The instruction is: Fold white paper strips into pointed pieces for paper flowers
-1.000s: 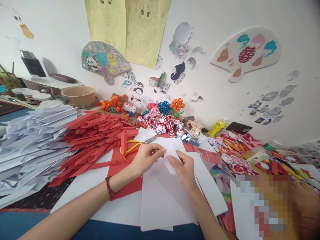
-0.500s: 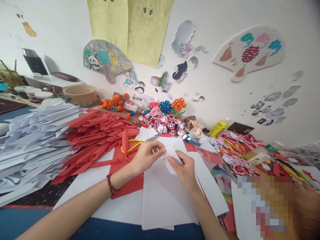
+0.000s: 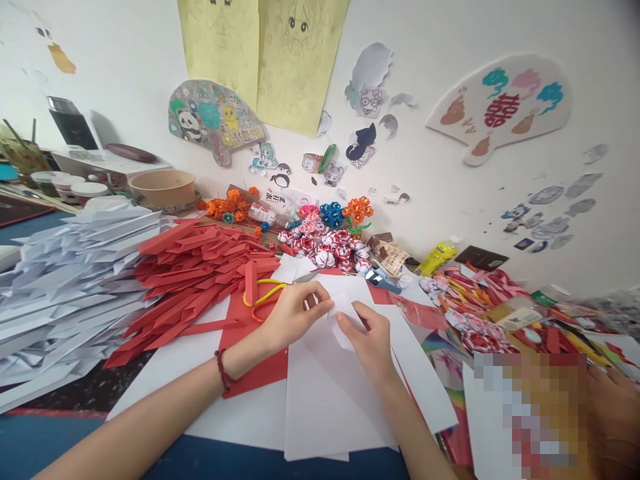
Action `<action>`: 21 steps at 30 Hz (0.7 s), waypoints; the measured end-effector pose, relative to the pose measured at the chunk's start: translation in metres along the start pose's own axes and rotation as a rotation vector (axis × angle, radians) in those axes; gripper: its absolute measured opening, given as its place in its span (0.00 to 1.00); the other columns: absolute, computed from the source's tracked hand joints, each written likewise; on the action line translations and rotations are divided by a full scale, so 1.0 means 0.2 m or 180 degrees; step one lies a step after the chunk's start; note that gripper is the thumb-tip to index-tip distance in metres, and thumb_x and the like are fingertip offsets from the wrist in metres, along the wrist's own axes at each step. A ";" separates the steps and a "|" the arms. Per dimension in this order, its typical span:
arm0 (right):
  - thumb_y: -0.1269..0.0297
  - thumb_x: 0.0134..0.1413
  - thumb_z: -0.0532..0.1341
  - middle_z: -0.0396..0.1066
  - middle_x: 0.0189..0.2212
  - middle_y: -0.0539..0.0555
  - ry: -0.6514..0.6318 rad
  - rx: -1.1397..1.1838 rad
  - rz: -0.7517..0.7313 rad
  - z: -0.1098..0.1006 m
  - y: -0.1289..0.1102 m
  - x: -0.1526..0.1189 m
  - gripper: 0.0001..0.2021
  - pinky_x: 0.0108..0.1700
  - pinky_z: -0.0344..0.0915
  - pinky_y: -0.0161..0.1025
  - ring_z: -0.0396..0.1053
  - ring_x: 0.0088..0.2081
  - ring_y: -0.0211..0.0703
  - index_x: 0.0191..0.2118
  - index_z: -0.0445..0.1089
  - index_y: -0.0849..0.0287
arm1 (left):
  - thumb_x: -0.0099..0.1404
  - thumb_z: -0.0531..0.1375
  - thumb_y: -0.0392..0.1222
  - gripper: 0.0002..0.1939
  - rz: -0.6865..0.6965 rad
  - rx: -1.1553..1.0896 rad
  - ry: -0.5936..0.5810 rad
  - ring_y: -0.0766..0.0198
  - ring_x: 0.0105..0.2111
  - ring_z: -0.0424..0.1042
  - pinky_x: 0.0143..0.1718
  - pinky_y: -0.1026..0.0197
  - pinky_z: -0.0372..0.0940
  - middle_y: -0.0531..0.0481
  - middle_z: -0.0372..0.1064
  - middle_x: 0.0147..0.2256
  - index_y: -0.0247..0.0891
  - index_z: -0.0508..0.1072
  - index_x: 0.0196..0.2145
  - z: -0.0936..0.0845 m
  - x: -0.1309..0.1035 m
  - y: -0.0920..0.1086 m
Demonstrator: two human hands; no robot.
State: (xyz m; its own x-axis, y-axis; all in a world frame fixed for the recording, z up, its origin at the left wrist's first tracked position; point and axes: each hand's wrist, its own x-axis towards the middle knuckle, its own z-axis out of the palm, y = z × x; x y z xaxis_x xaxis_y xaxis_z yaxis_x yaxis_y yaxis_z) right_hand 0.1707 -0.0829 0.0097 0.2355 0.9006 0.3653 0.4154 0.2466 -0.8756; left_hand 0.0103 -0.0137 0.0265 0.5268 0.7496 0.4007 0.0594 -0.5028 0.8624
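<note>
Between my two hands is a small piece of white paper (image 3: 343, 312), held above a stack of white sheets (image 3: 330, 400). My left hand (image 3: 295, 313) pinches its left edge with thumb and index finger. On the right side, my right hand (image 3: 367, 337) grips the same piece, thumb on top and fingers curled behind. Whether the piece is folded I cannot tell. Red paper (image 3: 255, 363) lies partly under the white sheets. Next to my left hand are scissors with yellow and orange handles (image 3: 260, 293), partly covered by a folded red strip.
A tall pile of folded white strips (image 3: 75, 280) and a pile of folded red strips (image 3: 195, 280) lie to the left. Red-and-white paper flowers (image 3: 330, 250) sit at the back, near a blue watch (image 3: 383, 280). Mixed craft bits and a yellow bottle (image 3: 437, 257) are on the right.
Almost nothing differs. Both hands keep the same grip on the white piece, and the whole view has shifted very slightly.
</note>
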 end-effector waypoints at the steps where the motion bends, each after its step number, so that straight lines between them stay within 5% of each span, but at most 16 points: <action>1: 0.60 0.51 0.62 0.44 0.20 0.44 0.0032 -0.0013 0.0000 0.00 0.00 0.00 0.19 0.24 0.44 0.33 0.45 0.24 0.32 0.21 0.49 0.57 | 0.65 0.56 0.46 0.12 -0.0010 -0.0024 0.0008 0.71 0.25 0.62 0.24 0.69 0.56 0.52 0.68 0.27 0.34 0.71 0.30 0.00 0.00 0.00; 8: 0.59 0.51 0.62 0.46 0.20 0.44 0.0106 0.0000 -0.0003 0.00 -0.01 0.00 0.18 0.24 0.45 0.33 0.46 0.24 0.32 0.21 0.52 0.58 | 0.67 0.54 0.47 0.13 -0.0092 -0.0159 -0.0346 0.71 0.24 0.63 0.24 0.69 0.58 0.52 0.68 0.28 0.34 0.71 0.32 0.01 0.00 -0.02; 21: 0.58 0.52 0.62 0.48 0.20 0.44 0.0202 -0.0110 -0.0102 -0.01 -0.01 0.00 0.18 0.24 0.45 0.33 0.46 0.23 0.32 0.20 0.54 0.58 | 0.68 0.53 0.45 0.12 0.0044 0.0020 -0.0434 0.71 0.24 0.63 0.25 0.69 0.57 0.53 0.68 0.26 0.35 0.69 0.31 0.01 -0.01 0.00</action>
State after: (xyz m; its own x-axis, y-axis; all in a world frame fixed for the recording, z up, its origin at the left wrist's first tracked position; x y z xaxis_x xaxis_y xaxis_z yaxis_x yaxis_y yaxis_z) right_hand 0.1715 -0.0846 0.0117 0.2763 0.8677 0.4133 0.4535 0.2614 -0.8521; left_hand 0.0114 -0.0162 0.0254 0.6380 0.6773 0.3663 0.0564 -0.5155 0.8550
